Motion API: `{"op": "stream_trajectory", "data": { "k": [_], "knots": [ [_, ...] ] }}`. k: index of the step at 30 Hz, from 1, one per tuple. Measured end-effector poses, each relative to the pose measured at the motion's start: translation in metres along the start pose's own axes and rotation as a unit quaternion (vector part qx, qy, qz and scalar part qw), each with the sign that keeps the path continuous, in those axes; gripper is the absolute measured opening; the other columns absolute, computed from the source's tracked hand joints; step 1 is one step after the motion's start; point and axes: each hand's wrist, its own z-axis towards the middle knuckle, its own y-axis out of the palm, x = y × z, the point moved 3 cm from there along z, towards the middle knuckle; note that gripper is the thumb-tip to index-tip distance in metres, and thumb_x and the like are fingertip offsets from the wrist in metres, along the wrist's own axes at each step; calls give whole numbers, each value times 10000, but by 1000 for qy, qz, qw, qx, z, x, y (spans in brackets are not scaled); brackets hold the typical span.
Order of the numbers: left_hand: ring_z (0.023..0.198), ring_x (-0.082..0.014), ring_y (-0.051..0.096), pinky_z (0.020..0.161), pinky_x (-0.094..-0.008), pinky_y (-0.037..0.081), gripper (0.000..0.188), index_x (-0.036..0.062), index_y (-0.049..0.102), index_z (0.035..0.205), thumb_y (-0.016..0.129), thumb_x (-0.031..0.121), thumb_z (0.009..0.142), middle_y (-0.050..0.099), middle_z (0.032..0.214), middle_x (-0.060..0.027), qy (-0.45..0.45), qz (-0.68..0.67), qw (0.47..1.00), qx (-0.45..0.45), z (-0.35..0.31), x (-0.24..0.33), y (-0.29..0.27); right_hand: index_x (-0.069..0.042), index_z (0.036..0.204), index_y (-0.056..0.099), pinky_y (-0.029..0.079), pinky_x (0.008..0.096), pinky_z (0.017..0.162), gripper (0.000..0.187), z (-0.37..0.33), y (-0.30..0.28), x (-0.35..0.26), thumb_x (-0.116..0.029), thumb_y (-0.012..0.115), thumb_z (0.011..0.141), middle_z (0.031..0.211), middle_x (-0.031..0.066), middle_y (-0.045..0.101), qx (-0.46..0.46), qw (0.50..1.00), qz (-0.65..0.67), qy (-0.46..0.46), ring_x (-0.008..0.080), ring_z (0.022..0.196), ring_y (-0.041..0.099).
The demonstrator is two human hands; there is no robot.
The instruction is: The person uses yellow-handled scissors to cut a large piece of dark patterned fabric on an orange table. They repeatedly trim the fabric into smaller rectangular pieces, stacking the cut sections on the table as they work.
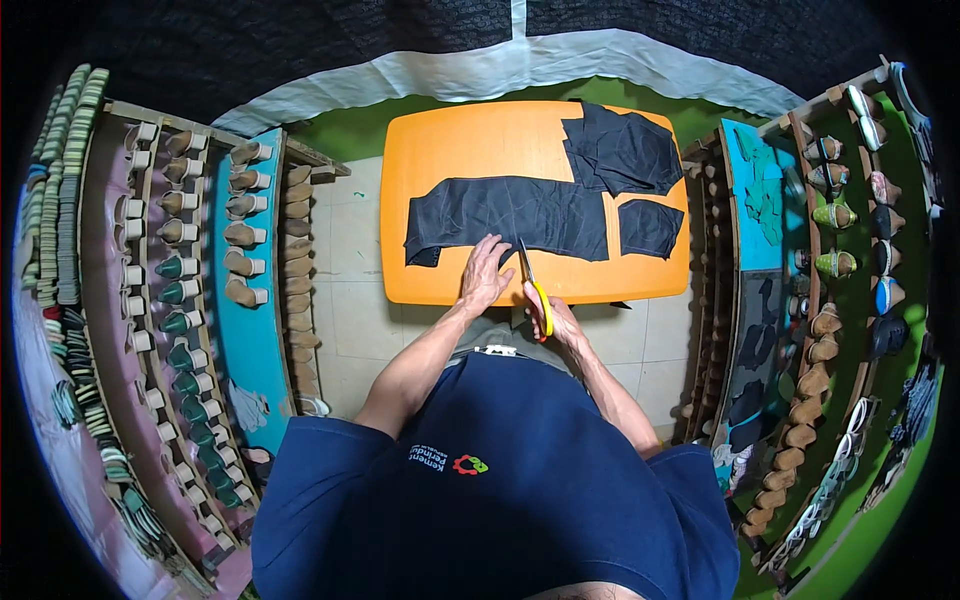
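A long piece of black fabric (470, 208) with faint pale lines lies across the orange table (480, 135). My left hand (486, 275) rests on its near edge with the fingers stretched out. In my right hand (563, 322) is a pair of scissors (541, 295) with yellow handles, its fingers closed round them. The scissors' blades point away from me and reach the fabric's near edge, just right of my left hand. Whether the blades are apart is too small to tell.
A crumpled stack of black fabric (630, 150) lies at the table's far right, with a smaller black piece (650, 228) nearer. Racks of shoe lasts (180, 230) stand at left, and more shoe lasts (823, 348) at right. Green scraps (762, 190) lie on a blue board.
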Motion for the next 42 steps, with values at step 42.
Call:
{"op": "stream_trajectory", "data": {
  "k": [42],
  "knots": [
    [1323,-406,523,1101,-446,440,288,84,726,1194,648,105,917,628,1307,-243,22,-68,997,-26,-6,1,-17,-97,630,523,444,297,422,721,29,14,-19,-790,636,795,521,12,485,83,994,-34,-65,133,417,502]
  ]
}}
